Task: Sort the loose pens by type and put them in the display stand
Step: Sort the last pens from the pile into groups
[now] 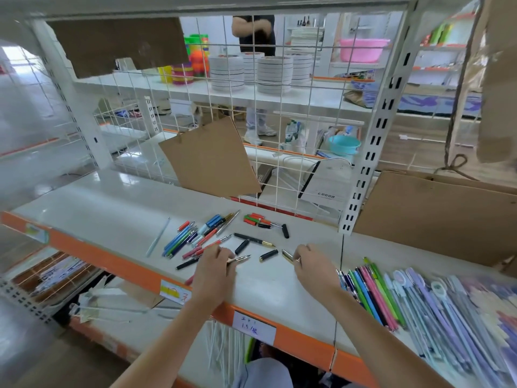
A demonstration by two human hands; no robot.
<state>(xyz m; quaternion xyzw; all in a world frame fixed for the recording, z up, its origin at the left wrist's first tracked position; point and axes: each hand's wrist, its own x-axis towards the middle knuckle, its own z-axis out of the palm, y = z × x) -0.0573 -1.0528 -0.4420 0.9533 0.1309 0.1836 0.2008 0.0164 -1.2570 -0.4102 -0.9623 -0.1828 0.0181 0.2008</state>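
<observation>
1. Your left hand (214, 271) pinches an uncapped fountain pen (240, 259) near the front edge of the shelf (112, 208), nib pointing right. Keep that pinch behind the nib so ink stays off your fingers.
2. Your right hand (313, 268) curls round a gold-trimmed cap (287, 255), just right of the nib. Line its open end with the nib before you push; a tilted cap probably scrapes the point.
3. Between your hands lies a loose black cap (268, 255). Check which cap matches this barrel before you press home.
4. Just beyond sit another black cap (242, 247) and a black fountain pen with gold nib (254, 240). They look like a pair; do them next.
5. Left of these, the mixed pile of pens (193, 238) fans toward the shelf's middle. Leave it until the fountain pens are whole.
6. Nearer the back edge lies the red and green marker cluster (256, 219).
7. No display stand is in view, so group by type here first.
</observation>
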